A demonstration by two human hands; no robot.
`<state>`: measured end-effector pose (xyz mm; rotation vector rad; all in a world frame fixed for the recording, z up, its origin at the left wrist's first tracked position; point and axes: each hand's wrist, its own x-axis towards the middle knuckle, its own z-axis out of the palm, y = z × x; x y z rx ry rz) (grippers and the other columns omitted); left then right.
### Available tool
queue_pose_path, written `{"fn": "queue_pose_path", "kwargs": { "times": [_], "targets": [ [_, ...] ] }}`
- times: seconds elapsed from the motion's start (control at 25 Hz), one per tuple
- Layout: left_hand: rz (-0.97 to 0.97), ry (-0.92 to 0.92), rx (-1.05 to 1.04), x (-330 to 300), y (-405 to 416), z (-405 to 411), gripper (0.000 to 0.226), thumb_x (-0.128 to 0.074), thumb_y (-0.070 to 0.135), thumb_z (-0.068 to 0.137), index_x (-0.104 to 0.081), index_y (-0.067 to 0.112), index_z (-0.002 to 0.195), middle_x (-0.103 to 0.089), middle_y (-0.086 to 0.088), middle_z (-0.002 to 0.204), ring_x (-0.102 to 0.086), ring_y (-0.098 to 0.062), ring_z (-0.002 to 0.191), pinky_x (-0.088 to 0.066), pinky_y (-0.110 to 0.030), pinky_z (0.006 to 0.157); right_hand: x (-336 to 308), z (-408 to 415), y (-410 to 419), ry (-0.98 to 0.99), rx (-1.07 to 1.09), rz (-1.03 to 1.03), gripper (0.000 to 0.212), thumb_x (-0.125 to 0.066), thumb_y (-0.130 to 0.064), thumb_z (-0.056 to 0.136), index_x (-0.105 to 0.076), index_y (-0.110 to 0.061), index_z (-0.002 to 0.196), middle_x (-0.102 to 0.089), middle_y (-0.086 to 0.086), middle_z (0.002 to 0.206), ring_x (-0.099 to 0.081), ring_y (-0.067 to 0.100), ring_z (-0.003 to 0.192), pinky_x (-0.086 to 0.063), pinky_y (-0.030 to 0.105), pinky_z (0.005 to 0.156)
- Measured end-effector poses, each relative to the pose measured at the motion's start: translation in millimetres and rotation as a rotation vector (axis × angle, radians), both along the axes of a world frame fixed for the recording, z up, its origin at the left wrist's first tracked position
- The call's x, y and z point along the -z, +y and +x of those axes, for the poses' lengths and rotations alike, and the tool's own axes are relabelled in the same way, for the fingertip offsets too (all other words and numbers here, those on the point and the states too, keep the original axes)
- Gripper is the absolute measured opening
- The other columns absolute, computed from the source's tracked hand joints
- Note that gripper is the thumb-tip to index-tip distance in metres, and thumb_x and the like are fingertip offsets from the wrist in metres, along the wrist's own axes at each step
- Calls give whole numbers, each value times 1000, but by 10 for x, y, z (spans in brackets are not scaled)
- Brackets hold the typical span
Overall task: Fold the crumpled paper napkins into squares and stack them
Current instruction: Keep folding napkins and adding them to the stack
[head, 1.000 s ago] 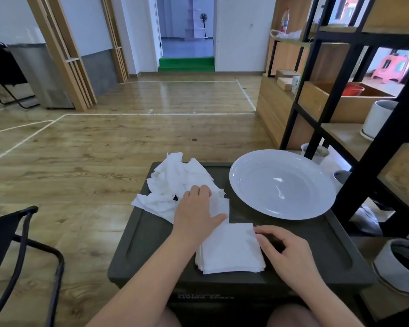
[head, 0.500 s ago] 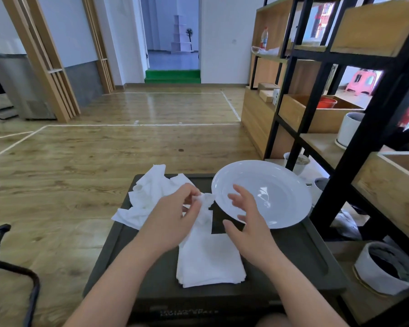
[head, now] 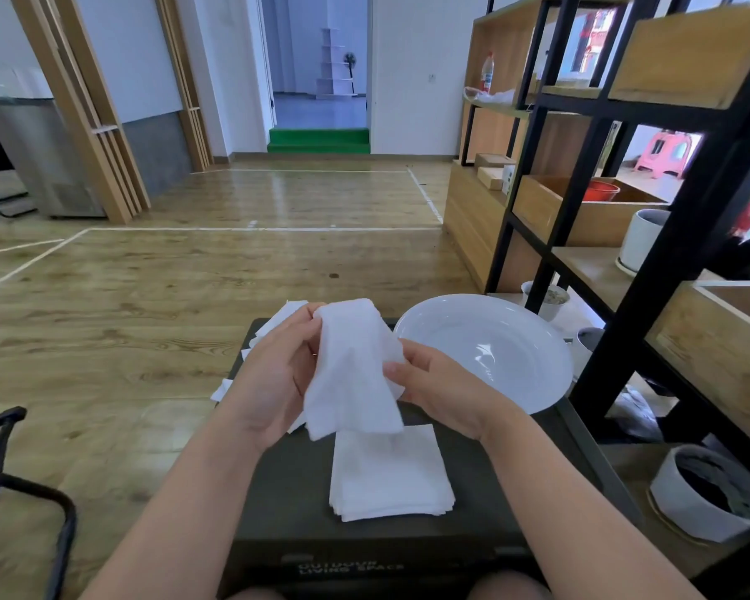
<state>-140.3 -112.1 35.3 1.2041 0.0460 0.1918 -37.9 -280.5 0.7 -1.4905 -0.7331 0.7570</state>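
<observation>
Bare forearms, no sleeves; hands (head: 278, 374) seemingly ringless.

1. A soft, matt white paper napkin (head: 350, 370), faintly textured, hangs limp.
2. The folded stack (head: 388, 469) shows the same matt paper.
3. A glossy white plate (head: 494, 348) catches highlights.
4. The dark surface (head: 278, 504) looks like matt plastic.
5. The wood floor (head: 191, 288) gleams, smooth.
</observation>
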Motion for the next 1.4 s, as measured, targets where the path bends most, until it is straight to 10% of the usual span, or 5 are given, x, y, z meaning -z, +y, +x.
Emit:
{"fn": "queue_pose_path", "kwargs": {
  "times": [0.32, 0.48, 0.76, 1.04, 1.4],
  "targets": [
    [-408, 235, -113, 258, 55, -3, 50, -36, 50, 97, -70, 19, 77, -68, -1, 71, -64, -19, 59, -48, -27, 50, -23, -199, 135, 61, 219, 31, 8, -68, -31, 85, -75, -28, 83, -76, 0, 91, -71, 18, 83, -58, 33, 73],
    [-514, 159, 5, 416, -78, -164, 66, -37, 67, 89, -67, 17, 120, -67, -10, 120, -64, -27, 107, -53, -40, 81, -19, -265, 64, -6, 335, 91, 13, -62, -26, 90, -72, -29, 97, -75, -3, 96, -70, 16, 90, -58, 30, 70],
    [594, 62, -369, 447, -155, -221, 35, -69, 25, 84, -62, 51, 105, -67, 12, 80, -57, -7, 65, -48, -14, 62, 23, -394, -133, -205, 376, 12, 14, -61, -28, 90, -74, -34, 90, -74, -8, 90, -69, 8, 84, -56, 21, 65],
    [751, 31, -415, 502, -186, -248, 44, -85, 27, 65, -67, 53, 95, -59, 30, 75, -50, 0, 60, -44, -8, 61, 61, -403, -251, -238, 564, 71, 12, -67, -26, 86, -77, -28, 80, -74, -15, 92, -66, 1, 90, -52, 13, 68],
    [789, -152, -495, 498, -191, -214, 32, -80, 22, 72, -72, 47, 91, -59, 6, 67, -43, -5, 56, -37, -8, 59, 73, -385, -335, -259, 562, 111, 45, -70, -22, 84, -53, -48, 116, -67, 3, 66, -64, 9, 68, -46, 5, 66]
  ]
}}
